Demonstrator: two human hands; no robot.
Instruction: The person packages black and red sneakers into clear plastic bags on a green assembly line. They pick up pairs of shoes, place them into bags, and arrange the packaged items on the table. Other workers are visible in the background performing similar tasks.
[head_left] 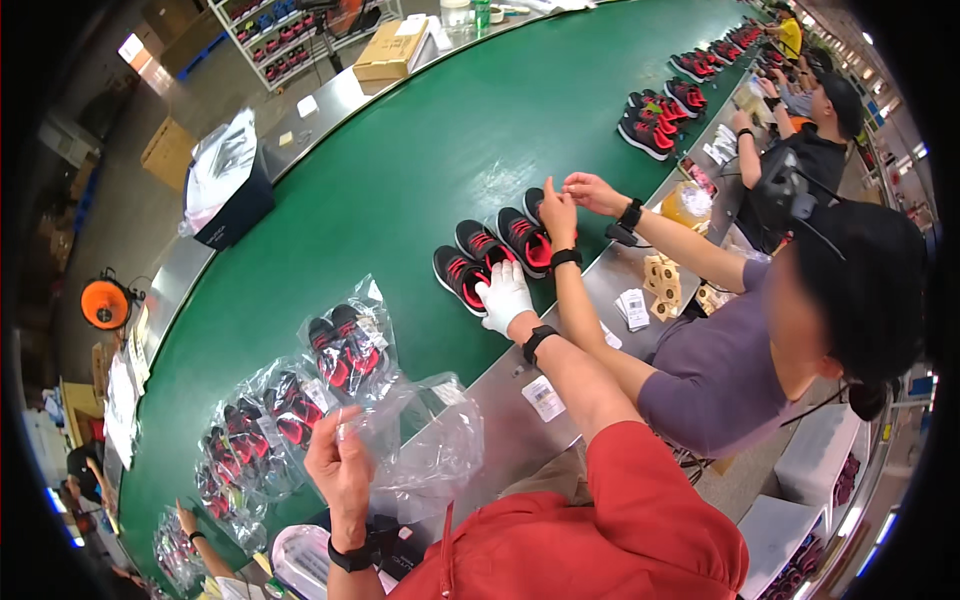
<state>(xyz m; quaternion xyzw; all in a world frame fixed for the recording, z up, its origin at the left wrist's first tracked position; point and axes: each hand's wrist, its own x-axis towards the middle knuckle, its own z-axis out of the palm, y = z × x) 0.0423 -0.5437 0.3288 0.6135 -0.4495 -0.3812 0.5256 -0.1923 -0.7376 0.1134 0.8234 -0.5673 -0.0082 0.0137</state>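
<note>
My right hand (507, 297), in a white glove, is at the heel end of a pair of black sneakers (462, 275) with red laces. Its fingers and thumb press round the heels; the fingertips are partly hidden. Beside this pair stands another black-and-red sneaker (522, 240). Bare and raised at the lower left, my left hand (340, 465) has its fingers bent at the edge of a clear plastic bag (430, 450), which hangs loosely to its right and looks to have no shoes inside. Just past it lies a bagged pair of sneakers (345, 345) on the green belt.
The green conveyor belt (330, 215) curves across. Several bagged pairs (240, 435) lie at left. At right, a co-worker in a purple shirt (710, 390) reaches over the sneakers. Paper labels (543, 398) lie on the metal ledge. A dark bin (235, 215) stands across the belt.
</note>
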